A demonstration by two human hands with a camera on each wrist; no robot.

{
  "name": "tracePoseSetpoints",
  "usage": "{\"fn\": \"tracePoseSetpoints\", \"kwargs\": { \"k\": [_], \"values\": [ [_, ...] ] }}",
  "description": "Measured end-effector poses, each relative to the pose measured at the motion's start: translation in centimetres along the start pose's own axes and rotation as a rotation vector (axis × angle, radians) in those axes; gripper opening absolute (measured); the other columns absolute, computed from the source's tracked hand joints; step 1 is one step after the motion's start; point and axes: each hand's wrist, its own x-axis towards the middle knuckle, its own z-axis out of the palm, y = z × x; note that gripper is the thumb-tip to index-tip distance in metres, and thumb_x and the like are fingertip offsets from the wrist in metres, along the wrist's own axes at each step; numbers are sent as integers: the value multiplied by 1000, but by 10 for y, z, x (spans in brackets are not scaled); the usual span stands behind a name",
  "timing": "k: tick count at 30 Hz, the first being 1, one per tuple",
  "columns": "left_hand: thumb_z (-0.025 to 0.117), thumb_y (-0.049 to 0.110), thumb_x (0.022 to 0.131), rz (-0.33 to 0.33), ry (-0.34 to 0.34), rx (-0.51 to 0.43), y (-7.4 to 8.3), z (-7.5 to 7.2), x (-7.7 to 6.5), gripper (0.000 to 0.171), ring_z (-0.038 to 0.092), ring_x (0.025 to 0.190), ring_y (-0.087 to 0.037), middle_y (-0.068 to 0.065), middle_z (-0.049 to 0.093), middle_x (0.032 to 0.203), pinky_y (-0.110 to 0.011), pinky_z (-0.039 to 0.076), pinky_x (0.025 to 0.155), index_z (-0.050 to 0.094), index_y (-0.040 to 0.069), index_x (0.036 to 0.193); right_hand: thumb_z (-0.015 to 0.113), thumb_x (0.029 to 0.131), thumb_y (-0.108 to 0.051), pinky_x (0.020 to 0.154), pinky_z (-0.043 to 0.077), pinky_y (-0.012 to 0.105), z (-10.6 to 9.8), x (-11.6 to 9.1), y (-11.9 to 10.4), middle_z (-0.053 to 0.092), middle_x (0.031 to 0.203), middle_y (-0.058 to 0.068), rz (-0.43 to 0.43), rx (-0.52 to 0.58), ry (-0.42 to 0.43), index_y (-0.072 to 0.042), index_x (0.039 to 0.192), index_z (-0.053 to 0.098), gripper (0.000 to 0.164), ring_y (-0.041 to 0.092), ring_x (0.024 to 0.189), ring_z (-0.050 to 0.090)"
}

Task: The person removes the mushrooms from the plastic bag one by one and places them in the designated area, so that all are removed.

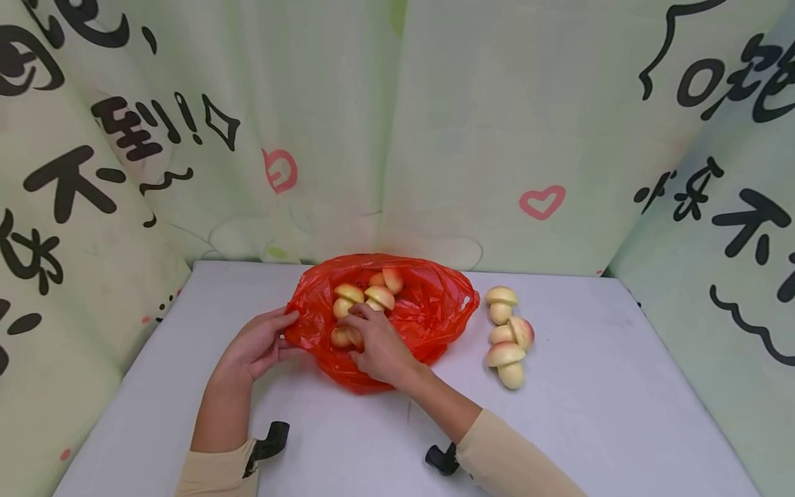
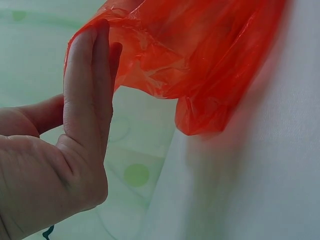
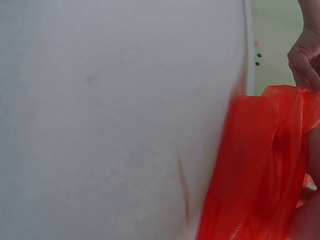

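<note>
A red plastic bag [image 1: 428, 310] lies with its mouth spread wide on the table, and several pale yellow mushrooms with pinkish caps, such as one mushroom [image 1: 380, 297], lie inside. At the bag's left rim, my left hand [image 1: 263, 345] pinches the plastic between thumb and fingers. In the left wrist view, the long fingers of the left hand [image 2: 82, 125] reach up to the red plastic. My right hand [image 1: 381, 348] reaches into the bag with thumb and fingers curled about a mushroom [image 1: 343, 337] at the near left, partly hidden by the hand.
Right of the bag, three more mushrooms stand in a row on the white table [image 1: 590, 386]: a far one [image 1: 500, 304], a middle one [image 1: 520, 333] and a near one [image 1: 506, 359]. A pale green printed curtain [image 1: 466, 138] encloses the table's back and sides.
</note>
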Motion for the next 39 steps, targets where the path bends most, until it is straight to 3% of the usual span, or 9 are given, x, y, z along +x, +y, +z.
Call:
{"fn": "tracePoseSetpoints", "kwargs": {
  "k": [11,18,28,39],
  "values": [
    [51,27,111,7,-4,4,-1,0,0,55,77,97,-15,2,73,117,-33,64,87,36,9,161,78,88,0,105,57,42,6,2,4,53,144,4,-17,29,6,-16,137,66,53,25,132,49],
    [51,28,111,15,4,19,-2,0,0,55,77,97,-14,3,73,115,-32,64,86,36,8,160,82,87,-6,103,58,41,7,2,4,54,142,4,-13,37,11,-15,135,67,51,25,131,49],
    [51,27,111,46,-46,9,-3,-1,2,58,78,95,-13,3,75,112,-32,64,84,33,5,161,85,85,-9,106,55,42,8,5,4,58,136,5,-54,-14,47,-13,126,71,43,27,126,53],
    [50,27,111,49,-44,8,-3,-1,1,58,78,95,-13,3,75,113,-33,64,84,33,4,161,83,88,-8,108,53,43,8,5,6,61,129,3,-75,26,64,-14,120,73,35,25,124,54]
  ]
}}
